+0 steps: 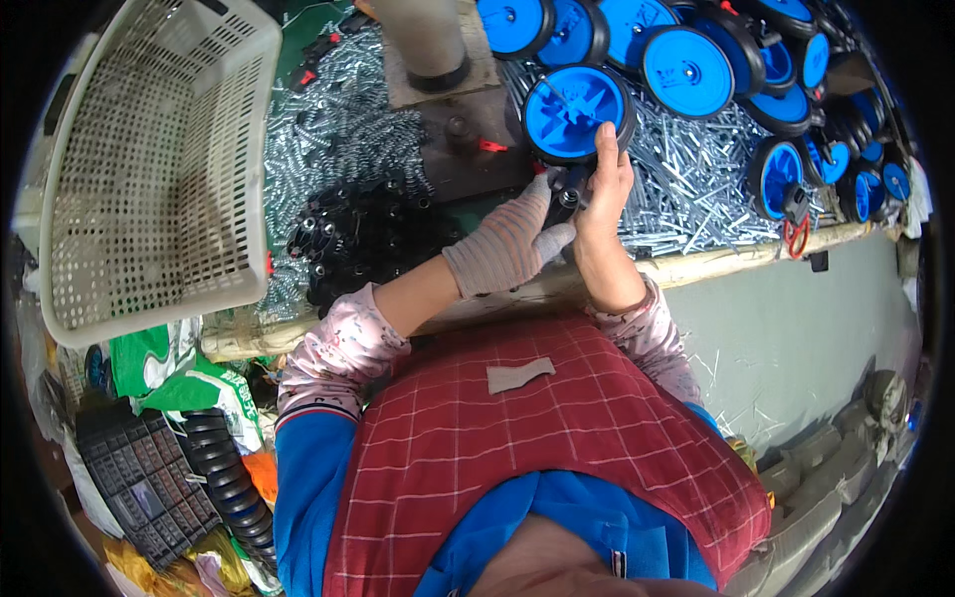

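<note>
- At the fingertips of the right hand [604, 206], a wheel [572, 117], blue with a black tyre, faces the camera with its spoked side.
- Just below the wheel, between the two hands, sits a black part [566, 199]; whether it is joined to the wheel cannot be told.
- Right fingers: bare, closed on the wheel's lower right edge, one digit over its front.
- Left fingers: the left hand [504, 239], in a grey striped glove, is curled round the black part, its thumb near the lower end.
- Left of the wheel and near the gloved fingers: a dark plate [480, 171] bearing a red clip [492, 145], with a post [422, 40] beyond.
- Farther left: heaped springs [358, 124], black fittings [373, 239] nearer the gloved wrist, then a white basket [62, 269] well apart.
- Just right of the bare fingers: loose metal pins [686, 194].
- Beyond and right of them: more blue wheels [688, 75] in a pile, and red-handled scissors [796, 239] at the bench edge [731, 261].
- Well below the fingers: a red checked apron [477, 438].
</note>
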Available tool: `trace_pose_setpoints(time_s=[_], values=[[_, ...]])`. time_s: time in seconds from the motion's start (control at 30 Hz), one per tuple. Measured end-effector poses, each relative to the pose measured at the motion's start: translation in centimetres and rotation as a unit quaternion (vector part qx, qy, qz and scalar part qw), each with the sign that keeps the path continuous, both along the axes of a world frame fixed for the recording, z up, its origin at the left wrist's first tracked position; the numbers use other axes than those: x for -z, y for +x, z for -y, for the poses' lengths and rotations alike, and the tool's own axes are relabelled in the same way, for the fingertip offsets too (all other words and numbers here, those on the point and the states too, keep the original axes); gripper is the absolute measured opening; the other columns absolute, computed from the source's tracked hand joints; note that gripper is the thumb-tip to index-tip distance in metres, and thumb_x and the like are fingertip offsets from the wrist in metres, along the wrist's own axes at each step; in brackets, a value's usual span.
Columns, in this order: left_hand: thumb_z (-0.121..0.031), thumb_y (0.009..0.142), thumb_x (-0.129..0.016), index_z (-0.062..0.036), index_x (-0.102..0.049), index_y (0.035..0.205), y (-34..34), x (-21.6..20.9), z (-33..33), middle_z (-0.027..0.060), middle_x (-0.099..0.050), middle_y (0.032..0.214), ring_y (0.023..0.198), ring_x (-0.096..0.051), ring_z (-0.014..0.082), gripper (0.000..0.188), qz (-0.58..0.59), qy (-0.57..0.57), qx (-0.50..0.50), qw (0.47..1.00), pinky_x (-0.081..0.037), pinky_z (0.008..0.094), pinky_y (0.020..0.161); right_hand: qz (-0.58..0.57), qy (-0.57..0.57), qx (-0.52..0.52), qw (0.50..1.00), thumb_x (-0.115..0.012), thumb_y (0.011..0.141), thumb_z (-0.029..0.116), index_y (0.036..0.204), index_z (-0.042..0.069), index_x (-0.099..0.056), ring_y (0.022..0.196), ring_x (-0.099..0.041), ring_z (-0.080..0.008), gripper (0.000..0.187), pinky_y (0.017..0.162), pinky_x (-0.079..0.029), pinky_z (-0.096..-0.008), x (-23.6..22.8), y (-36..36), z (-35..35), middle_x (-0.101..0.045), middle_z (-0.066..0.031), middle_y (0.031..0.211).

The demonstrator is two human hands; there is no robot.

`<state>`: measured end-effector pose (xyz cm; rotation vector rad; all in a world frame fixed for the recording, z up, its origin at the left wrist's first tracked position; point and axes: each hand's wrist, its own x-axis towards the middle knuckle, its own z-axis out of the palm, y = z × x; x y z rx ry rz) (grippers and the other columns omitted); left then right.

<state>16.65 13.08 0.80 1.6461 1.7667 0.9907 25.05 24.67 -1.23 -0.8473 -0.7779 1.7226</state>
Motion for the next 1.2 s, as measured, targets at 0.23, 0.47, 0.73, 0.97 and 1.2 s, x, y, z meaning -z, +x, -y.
trace_pose_setpoints(time_s=[0.23,0.47,0.73,0.97,1.2], values=[[-0.027,0.088,-0.078,0.0014,-0.065,0.112,-6.7,-1.9,-0.4,0.0083,-0.071,0.098,0.077,-0.068,0.0143,0.04,0.411,-0.038,-0.217,0.885,-0.056,0.0276,0.067,-0.058,0.055,-0.038,0.996,-0.068,0.098,0.025,0.119,-0.005,-0.057,0.097,-0.065,-0.0154,0.037,0.091,-0.052,-0.0326,2.0,-2.3,-1.0,-0.067,-0.0106,0.111],[-0.027,0.089,-0.077,0.001,-0.062,0.107,-7.0,-0.6,-0.2,0.0089,-0.068,0.096,0.072,-0.065,0.0138,0.037,0.392,-0.028,-0.261,0.882,-0.057,0.027,0.065,0.061,0.148,-0.053,0.986,-0.067,0.099,0.025,0.117,-0.001,-0.062,0.092,-0.057,-0.0097,0.032,0.086,-0.045,-0.0266,2.1,-0.6,-0.4,-0.067,-0.0048,0.106],[-0.042,0.088,-0.077,-0.0049,-0.059,0.118,-9.0,-3.0,-0.5,0.0045,-0.062,0.099,0.078,-0.067,0.0171,0.051,0.437,-0.142,-0.186,0.868,-0.062,0.0307,0.067,0.112,0.191,-0.061,0.973,-0.066,0.099,0.026,0.117,-0.001,-0.063,0.089,-0.055,-0.0086,0.033,0.085,-0.045,-0.026,2.1,-1.6,-0.1,-0.065,-0.0021,0.103],[-0.043,0.088,-0.077,-0.0028,-0.058,0.117,-9.3,-2.0,-0.6,0.0064,-0.062,0.095,0.076,-0.069,0.0194,0.053,0.455,-0.144,-0.217,0.852,-0.062,0.0292,0.065,0.147,0.215,-0.074,0.963,-0.067,0.099,0.024,0.115,-0.002,-0.063,0.087,-0.056,-0.0079,0.031,0.082,-0.046,-0.0245,2.2,-1.1,-0.6,-0.067,-0.0022,0.101],[-0.039,0.087,-0.077,0.002,-0.055,0.121,-9.2,-1.0,-0.7,0.014,-0.063,0.103,0.071,-0.07,0.0225,0.057,0.457,-0.143,-0.225,0.849,-0.062,0.0296,0.061,0.142,0.297,-0.153,0.932,-0.069,0.096,0.02,0.139,-0.003,-0.048,0.105,-0.059,-0.0163,0.054,0.096,-0.045,-0.0298,1.4,-2.6,1.4,-0.065,-0.0091,0.118]])
